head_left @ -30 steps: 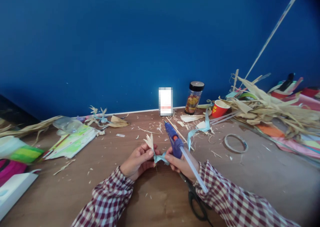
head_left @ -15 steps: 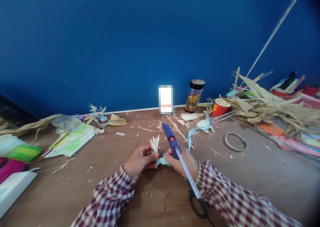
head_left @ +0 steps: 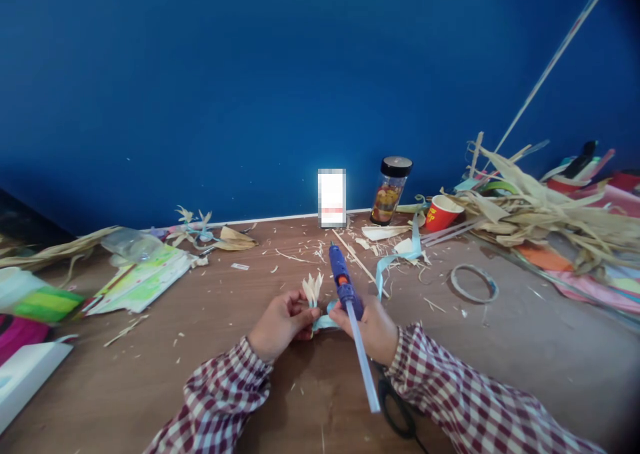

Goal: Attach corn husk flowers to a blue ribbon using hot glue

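Husk flower (head_left: 312,291), pinched in the left hand (head_left: 277,325), at ten o'clock from the right hand (head_left: 377,331), which grips glue gun (head_left: 340,271) and blue ribbon (head_left: 325,322). Leaning toward eleven o'clock a second ago, the flower now stands upright, probably better presented to the ribbon.

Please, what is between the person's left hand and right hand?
In the head view, a blue ribbon runs from the left hand to the right hand.
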`<control>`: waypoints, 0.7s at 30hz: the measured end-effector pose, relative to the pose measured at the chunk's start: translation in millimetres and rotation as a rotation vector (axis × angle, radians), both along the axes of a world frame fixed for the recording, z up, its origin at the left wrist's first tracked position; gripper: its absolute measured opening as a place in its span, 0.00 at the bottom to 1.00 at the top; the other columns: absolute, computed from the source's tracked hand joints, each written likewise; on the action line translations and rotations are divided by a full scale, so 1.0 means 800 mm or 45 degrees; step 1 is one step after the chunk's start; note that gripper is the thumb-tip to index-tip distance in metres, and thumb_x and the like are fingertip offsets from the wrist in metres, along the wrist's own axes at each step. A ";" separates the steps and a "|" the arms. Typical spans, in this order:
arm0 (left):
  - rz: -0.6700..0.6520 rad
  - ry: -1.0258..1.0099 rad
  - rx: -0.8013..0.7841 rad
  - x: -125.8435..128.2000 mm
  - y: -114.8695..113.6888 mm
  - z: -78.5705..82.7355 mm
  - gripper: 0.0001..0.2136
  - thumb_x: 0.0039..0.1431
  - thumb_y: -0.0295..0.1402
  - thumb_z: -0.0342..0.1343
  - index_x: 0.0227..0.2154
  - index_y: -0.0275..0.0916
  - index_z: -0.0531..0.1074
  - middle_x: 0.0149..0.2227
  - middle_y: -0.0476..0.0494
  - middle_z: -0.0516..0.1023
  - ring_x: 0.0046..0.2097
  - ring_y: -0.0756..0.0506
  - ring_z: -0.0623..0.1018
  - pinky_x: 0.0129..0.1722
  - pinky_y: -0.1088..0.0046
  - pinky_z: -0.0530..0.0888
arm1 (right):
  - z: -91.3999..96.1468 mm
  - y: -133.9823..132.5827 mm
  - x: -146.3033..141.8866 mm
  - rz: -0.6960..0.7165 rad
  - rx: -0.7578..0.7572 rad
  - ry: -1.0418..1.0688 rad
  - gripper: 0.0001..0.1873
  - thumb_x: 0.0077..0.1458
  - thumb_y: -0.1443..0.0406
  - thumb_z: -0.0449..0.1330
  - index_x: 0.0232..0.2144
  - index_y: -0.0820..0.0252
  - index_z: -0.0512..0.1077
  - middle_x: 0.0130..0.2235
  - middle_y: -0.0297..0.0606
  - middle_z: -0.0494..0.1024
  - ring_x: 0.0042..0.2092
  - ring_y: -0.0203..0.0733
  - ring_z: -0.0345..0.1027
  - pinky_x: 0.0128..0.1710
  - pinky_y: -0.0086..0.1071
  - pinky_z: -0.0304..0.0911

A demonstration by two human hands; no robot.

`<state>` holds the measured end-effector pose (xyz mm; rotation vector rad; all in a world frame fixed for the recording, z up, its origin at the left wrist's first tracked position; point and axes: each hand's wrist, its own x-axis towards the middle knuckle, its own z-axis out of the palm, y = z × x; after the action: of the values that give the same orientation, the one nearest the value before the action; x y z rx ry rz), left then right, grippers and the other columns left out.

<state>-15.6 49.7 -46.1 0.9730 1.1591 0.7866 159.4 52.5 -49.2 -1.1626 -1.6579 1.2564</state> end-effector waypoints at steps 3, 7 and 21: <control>0.014 -0.003 0.025 0.000 0.001 -0.006 0.18 0.41 0.36 0.62 0.34 0.34 0.66 0.23 0.49 0.73 0.22 0.54 0.69 0.21 0.80 0.68 | -0.002 0.000 0.000 -0.016 0.013 0.000 0.09 0.48 0.61 0.57 0.23 0.63 0.67 0.20 0.29 0.64 0.22 0.30 0.55 0.22 0.24 0.55; 0.094 -0.002 -0.032 0.003 0.001 -0.007 0.17 0.41 0.36 0.63 0.33 0.35 0.66 0.20 0.52 0.71 0.20 0.54 0.69 0.22 0.79 0.70 | -0.007 0.002 -0.001 -0.060 -0.022 0.017 0.11 0.47 0.60 0.58 0.23 0.63 0.67 0.21 0.30 0.65 0.22 0.30 0.56 0.22 0.25 0.56; -0.039 -0.450 -0.246 -0.015 -0.002 0.010 0.23 0.40 0.21 0.63 0.42 0.37 0.66 0.32 0.47 0.73 0.32 0.52 0.75 0.37 0.72 0.73 | -0.018 0.008 0.000 -0.125 -0.135 0.059 0.13 0.47 0.56 0.57 0.25 0.61 0.65 0.12 0.24 0.58 0.15 0.30 0.53 0.16 0.25 0.53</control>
<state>-27.2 48.1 -38.1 0.6580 0.8912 0.7702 159.1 58.7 -63.6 -1.2532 -1.4975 1.3125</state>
